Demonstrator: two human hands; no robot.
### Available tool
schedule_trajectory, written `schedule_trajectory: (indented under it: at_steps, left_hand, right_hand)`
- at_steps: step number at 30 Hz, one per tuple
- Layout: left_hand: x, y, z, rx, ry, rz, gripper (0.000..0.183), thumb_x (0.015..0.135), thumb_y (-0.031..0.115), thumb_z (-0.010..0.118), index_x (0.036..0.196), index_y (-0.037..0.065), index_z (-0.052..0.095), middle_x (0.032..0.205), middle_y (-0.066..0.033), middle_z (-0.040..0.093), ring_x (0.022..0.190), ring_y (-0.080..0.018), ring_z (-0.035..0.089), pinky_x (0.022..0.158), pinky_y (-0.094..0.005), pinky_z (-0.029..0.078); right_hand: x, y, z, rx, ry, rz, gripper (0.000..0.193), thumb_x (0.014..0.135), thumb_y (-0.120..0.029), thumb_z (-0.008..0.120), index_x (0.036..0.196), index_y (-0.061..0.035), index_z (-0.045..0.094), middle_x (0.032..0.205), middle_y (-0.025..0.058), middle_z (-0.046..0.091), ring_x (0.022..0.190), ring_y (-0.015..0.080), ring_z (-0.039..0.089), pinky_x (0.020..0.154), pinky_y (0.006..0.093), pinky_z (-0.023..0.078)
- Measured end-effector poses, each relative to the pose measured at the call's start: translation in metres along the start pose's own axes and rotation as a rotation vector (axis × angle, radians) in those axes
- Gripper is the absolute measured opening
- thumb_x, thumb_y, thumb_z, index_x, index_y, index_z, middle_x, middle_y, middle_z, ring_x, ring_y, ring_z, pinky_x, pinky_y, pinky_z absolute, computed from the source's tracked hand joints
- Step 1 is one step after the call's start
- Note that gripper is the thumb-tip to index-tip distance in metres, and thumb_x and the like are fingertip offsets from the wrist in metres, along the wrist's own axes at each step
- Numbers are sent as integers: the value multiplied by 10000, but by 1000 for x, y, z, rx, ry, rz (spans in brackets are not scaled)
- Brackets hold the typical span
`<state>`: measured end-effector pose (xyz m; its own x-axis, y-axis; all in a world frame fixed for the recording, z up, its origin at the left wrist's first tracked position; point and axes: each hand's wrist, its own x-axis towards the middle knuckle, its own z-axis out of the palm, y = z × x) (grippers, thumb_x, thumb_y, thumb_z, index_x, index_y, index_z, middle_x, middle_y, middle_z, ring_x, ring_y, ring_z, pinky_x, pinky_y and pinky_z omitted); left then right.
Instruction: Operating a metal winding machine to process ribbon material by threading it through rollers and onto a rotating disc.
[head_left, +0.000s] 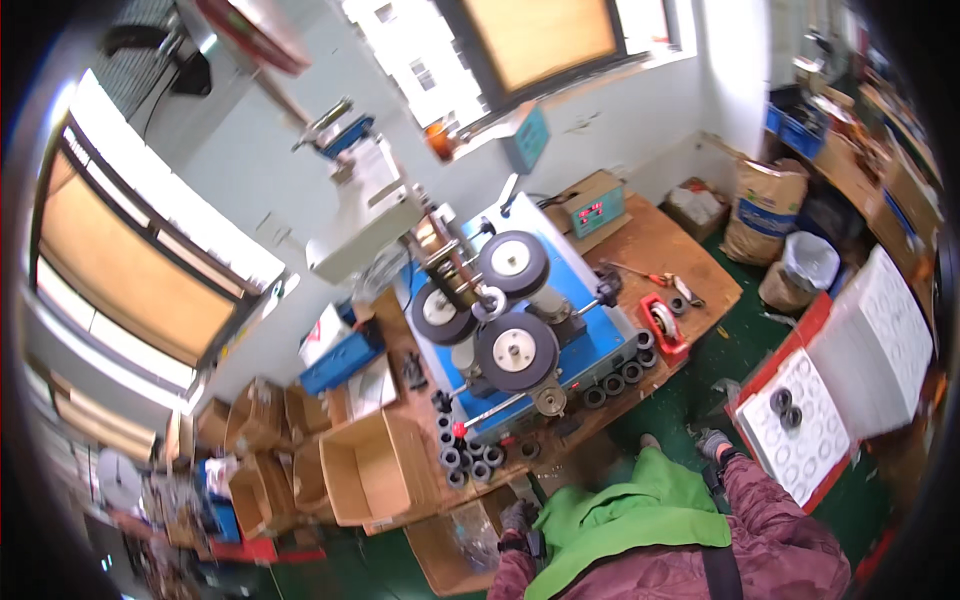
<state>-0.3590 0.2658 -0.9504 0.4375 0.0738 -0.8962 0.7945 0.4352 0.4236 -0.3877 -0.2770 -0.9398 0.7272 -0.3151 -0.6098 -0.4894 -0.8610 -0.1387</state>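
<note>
My left hand point(518, 516), in a grey glove, hangs low beside an open cardboard box point(432, 556) at the table's front edge. Its fingers are too small and blurred to make out. My right hand point(712, 443), also gloved, is out to the right, between the table and a white foam tray point(772, 420). Its finger shape is unclear, and I cannot see anything held. Two black rings point(787, 408) lie on that tray. Ahead stands a blue-based machine point(590, 290) with three dark wheels, among them a front wheel point(516, 352).
Several black rings point(612, 384) line the machine's front edge, and more rings point(468, 460) cluster at its left corner. A red tape dispenser point(664, 325) sits on the wooden table point(690, 255). An empty carton point(375, 468) stands left. A paper sack point(762, 212) is on the floor.
</note>
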Motion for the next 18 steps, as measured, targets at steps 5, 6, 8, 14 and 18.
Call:
schedule_trajectory:
  at_steps: [5, 6, 8, 14, 18]
  left_hand:
    - [-35, -3, 62, -60, 53, 89, 370, 850, 233, 507, 1154, 29, 450, 1168, -167, 522, 1024, -359, 530, 844, -479, 445]
    - [-37, -3, 74, -94, 79, 96, 370, 850, 233, 507, 1154, 29, 450, 1168, -167, 522, 1024, -359, 530, 844, -479, 445]
    - [-45, -7, 95, -107, 157, 121, 387, 854, 230, 510, 1173, 23, 433, 1117, -172, 552, 970, -364, 566, 805, -471, 474]
    - [-42, -6, 135, -213, 66, 174, 370, 853, 219, 501, 1173, 47, 431, 1061, -170, 571, 908, -373, 591, 762, -476, 492]
    - [-55, -10, 112, -238, 95, 225, 363, 838, 187, 518, 1165, 47, 447, 1026, -158, 584, 877, -355, 602, 753, -455, 500]
  right_hand:
    - [66, 17, -52, 4, -215, -310, 284, 755, -296, 551, 933, -99, 653, 1002, 149, 614, 955, 291, 572, 848, 370, 438]
    - [66, 4, -74, -71, -217, -345, 283, 750, -298, 556, 935, -106, 652, 1002, 138, 615, 957, 282, 573, 850, 366, 439]
    - [58, -20, -113, -212, -215, -399, 282, 741, -303, 565, 938, -120, 649, 1001, 117, 618, 960, 263, 576, 852, 358, 441]
    - [144, 27, -68, -63, -97, -367, 246, 735, -288, 562, 880, -112, 655, 915, 134, 627, 897, 303, 577, 814, 372, 456]
    - [119, -17, -68, 86, -68, -409, 212, 776, -281, 545, 820, -98, 643, 849, 145, 632, 840, 325, 588, 760, 393, 459]
